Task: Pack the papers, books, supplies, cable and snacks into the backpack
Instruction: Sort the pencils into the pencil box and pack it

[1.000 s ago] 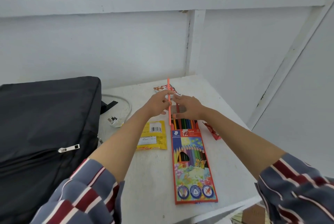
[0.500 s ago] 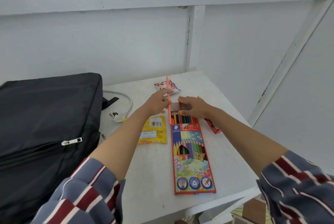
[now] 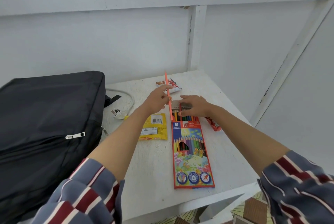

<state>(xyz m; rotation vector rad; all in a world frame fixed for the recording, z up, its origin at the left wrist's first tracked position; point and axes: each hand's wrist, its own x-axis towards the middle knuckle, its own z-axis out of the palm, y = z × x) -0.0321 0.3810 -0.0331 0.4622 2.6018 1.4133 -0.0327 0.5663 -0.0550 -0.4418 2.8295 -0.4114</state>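
Observation:
A colourful pencil box (image 3: pixel 192 153) lies on the white table (image 3: pixel 155 184), its far end open with pencil ends showing. My left hand (image 3: pixel 156 101) pinches an orange pencil (image 3: pixel 168 93) that slants down to the box's open left corner. My right hand (image 3: pixel 196 105) rests on the box's open flap and pinches a red pencil there. The black backpack (image 3: pixel 45 124) lies zipped at the left. A white cable and plug (image 3: pixel 120 110) lie beside it. A yellow snack packet (image 3: pixel 154 129), a red-white snack bag (image 3: pixel 170 85) and a red packet (image 3: pixel 214 124) lie around the box.
White walls close in the table at the back and right. The table's front edge (image 3: pixel 189 203) runs below the pencil box, with floor and patterned items beyond it. My striped sleeves fill the lower corners.
The orange pencil's lower end has come down to the box's open corner. My right hand has settled lower onto the flap. The view has shifted slightly.

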